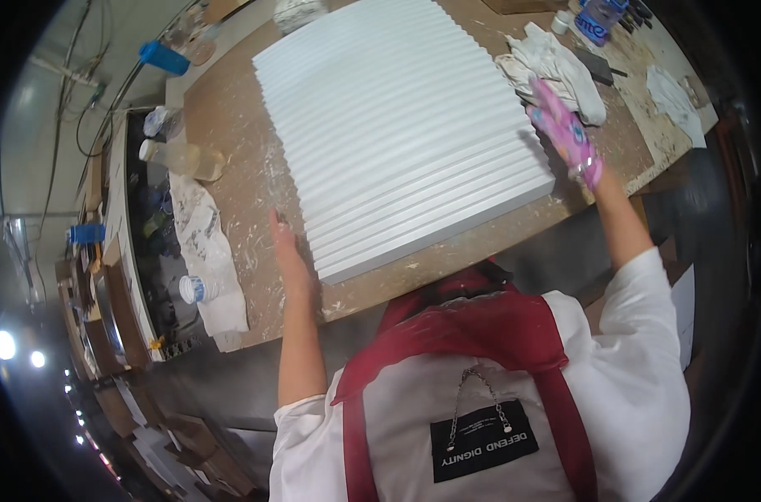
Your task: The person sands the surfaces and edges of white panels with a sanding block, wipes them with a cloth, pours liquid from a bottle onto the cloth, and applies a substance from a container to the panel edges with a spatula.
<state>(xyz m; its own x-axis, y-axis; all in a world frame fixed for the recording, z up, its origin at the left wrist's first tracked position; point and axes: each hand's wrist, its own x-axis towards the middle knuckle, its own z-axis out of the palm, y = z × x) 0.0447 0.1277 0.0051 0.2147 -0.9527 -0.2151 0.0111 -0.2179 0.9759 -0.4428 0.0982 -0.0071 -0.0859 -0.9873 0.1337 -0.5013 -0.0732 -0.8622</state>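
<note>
A large white ribbed slab [406, 134], which looks like many narrow white strips laid side by side, lies on the brown worktable [230, 134]. My left hand [287, 255] is bare and stands on edge beside the slab's near left corner, its fingers stretched out and holding nothing. At the slab's right edge is my right hand [566, 132], in a pink patterned glove, with its fingers extended and partly apart. I cannot tell whether either hand touches the slab. Crumpled white cloth gloves [555, 67] lie just beyond my right hand's fingers.
On the left stand a bottle of cloudy liquid [184, 159], a stained white cloth [209, 251] and a small white-and-blue container [198, 289]. A blue-capped bottle [164, 58] is farther back. To the far right are a dark block tool [596, 67], a blue bottle [600, 18] and white paper [675, 105].
</note>
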